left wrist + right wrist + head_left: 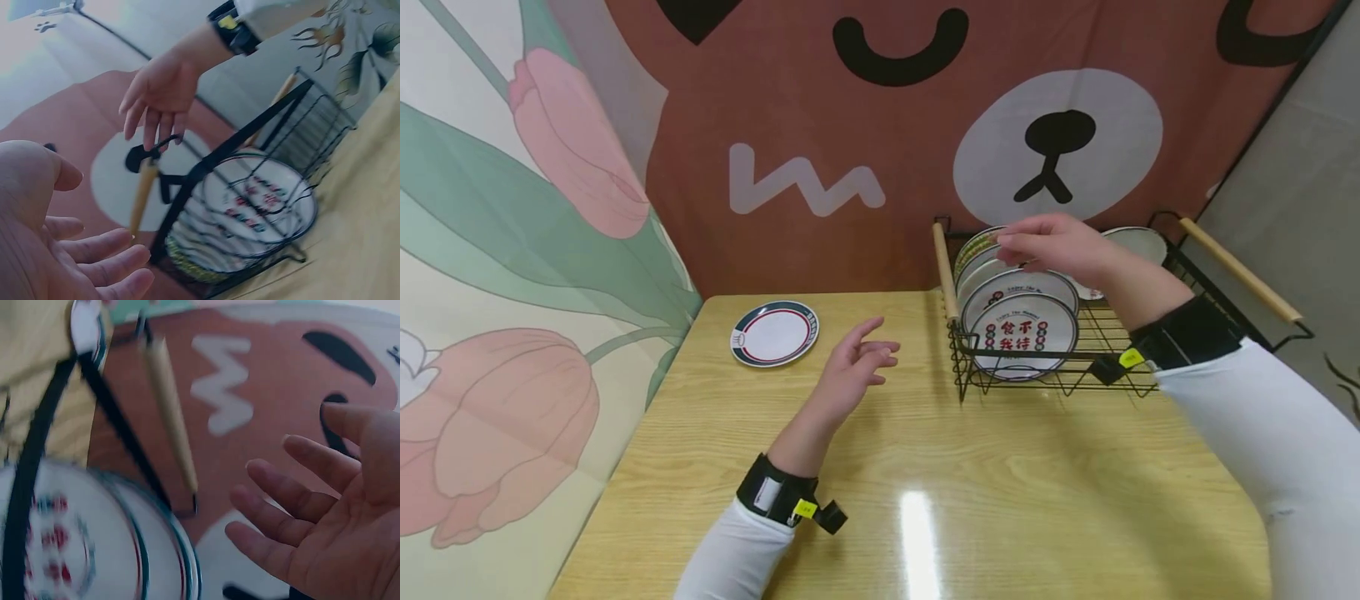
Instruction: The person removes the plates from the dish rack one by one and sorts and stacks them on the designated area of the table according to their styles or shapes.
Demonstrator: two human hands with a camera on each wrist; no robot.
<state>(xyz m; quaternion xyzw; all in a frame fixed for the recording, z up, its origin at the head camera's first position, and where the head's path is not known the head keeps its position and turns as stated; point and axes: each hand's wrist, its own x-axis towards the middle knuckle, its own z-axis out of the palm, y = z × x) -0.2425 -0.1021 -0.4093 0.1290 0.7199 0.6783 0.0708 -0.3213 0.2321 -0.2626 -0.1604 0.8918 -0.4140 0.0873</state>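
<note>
A black wire dish rack [1120,367] with wooden handles stands at the table's right, with several white plates [1019,323] upright in it. My right hand [1045,243] hovers open just above the plates' top edges, fingers relaxed, holding nothing; it shows as right hand [156,94] and right hand [325,512]. My left hand [857,360] hangs open over the table's middle, left of the rack, empty, seen also as left hand [69,250]. One white plate with a dark rim [774,333] lies flat on the table at the far left.
The wooden table [880,467] backs onto a brown bear-print cloth [850,150]; a tulip-print cloth [512,292] hangs at the left. A rack handle [945,271] stands between the flat plate and the stacked ones.
</note>
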